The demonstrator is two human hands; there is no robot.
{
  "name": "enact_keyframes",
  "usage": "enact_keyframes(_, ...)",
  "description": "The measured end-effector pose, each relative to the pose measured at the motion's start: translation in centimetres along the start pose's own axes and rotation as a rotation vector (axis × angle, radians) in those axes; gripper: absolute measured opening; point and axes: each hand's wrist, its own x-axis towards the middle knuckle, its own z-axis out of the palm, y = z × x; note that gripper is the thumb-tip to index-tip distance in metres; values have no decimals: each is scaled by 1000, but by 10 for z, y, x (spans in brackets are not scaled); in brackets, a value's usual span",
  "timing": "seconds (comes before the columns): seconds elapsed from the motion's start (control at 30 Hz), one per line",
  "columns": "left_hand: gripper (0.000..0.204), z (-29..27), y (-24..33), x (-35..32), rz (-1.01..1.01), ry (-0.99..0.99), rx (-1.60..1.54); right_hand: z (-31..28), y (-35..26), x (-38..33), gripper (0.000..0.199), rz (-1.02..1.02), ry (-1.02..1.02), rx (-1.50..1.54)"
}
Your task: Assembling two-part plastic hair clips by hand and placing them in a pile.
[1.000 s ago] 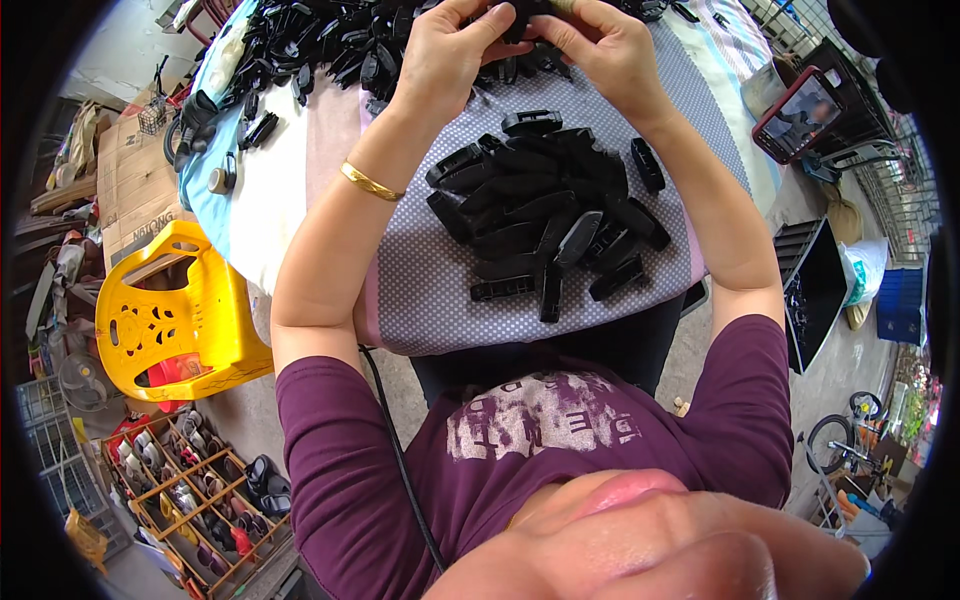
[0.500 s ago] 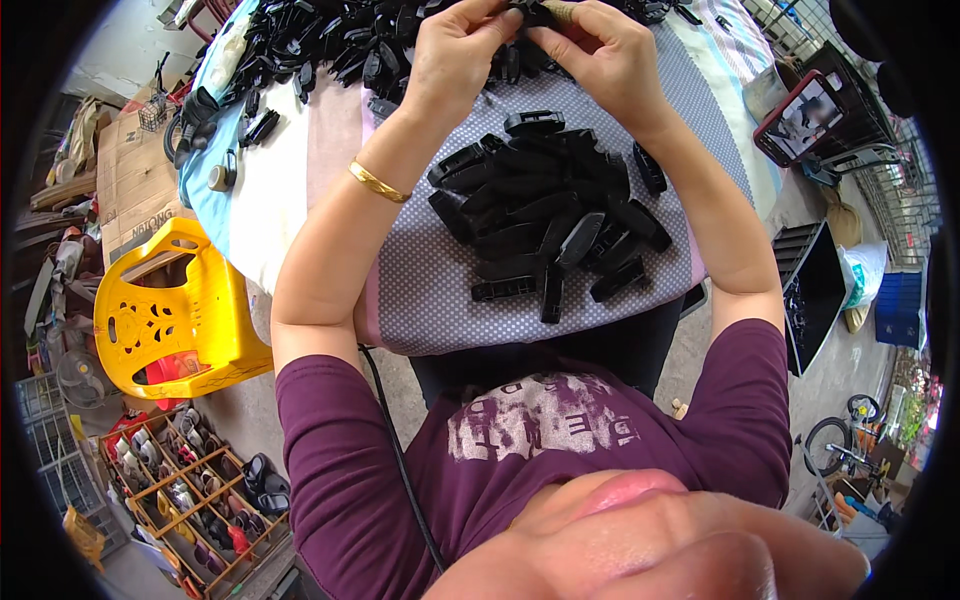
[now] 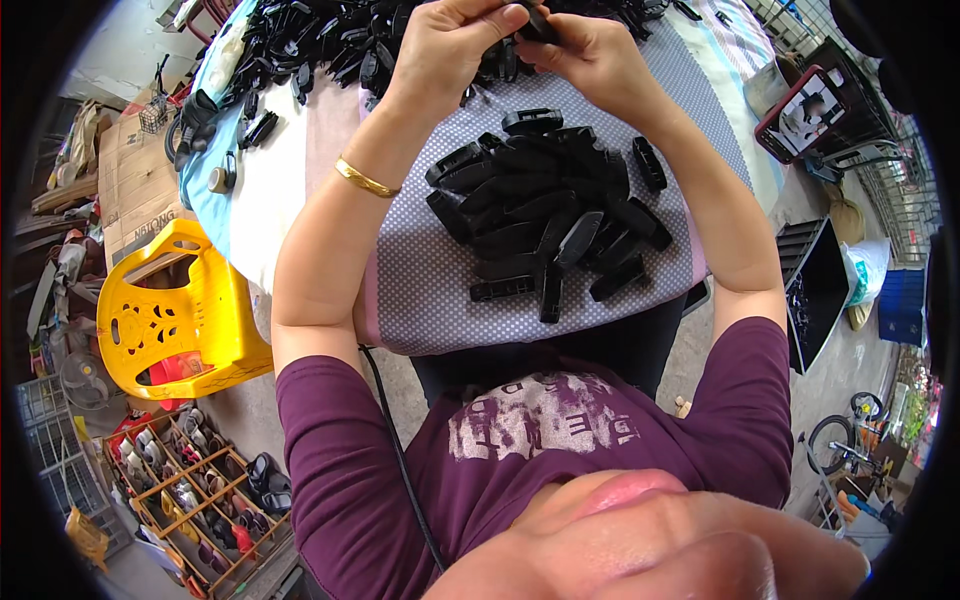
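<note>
At the upper edge of the picture, my left hand [image 3: 447, 48] and my right hand [image 3: 600, 62] come together over the table. Between them is a dark, elongated black plastic piece [image 3: 539, 28], its upper end cut off by the frame. The right thumb and fingers pinch it from the right. My left hand is closed, its thumb against the piece's other end; its fingertips are partly out of the picture. Below the hands lies a loose heap of similar long black plastic pieces [image 3: 540, 205]. A single piece [image 3: 649, 164] rests just right of that heap.
A larger mass of black parts [image 3: 330, 45] spreads over the far side of the cloth-covered table [image 3: 420, 320]. A phone [image 3: 800, 115] stands at the right edge. A yellow chair [image 3: 160, 320] is on the left, a shoe rack [image 3: 195, 490] below it, a black crate [image 3: 815, 290] on the right.
My hands have shifted and turned slightly, the left one a little leftward. More of the dark piece between them shows now. The near heap looks the same.
</note>
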Motion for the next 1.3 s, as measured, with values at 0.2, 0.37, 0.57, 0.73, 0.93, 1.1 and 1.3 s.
enact_keyframes(0.2, 22, 16, 29, 4, -363, 265, 260, -29, 9, 5, 20, 483, -309, 79)
enact_keyframes(0.37, 40, 44, 70, 10, -548, -351, 857, -63, 8, 15, 36, 952, -211, -129)
enact_keyframes(0.57, 23, 59, 51, 3, -633, -363, 1008, -50, 66, -24, 42, 553, -275, -735)
enact_keyframes(0.73, 29, 5, 7, 2, -108, -273, 1559, -65, 35, 12, 47, 874, 47, 60)
enact_keyframes(0.93, 14, 25, -34, 22, -107, -499, 1945, -93, 48, 2, 36, 861, 311, 617)
enact_keyframes(1.1, 18, 18, -34, 23, 195, -234, 1592, -82, 45, 2, 27, 985, 447, 627)
enact_keyframes(1.3, 19, 21, 10, 12, -595, 282, 749, -37, 13, 13, 21, 790, 468, 613)
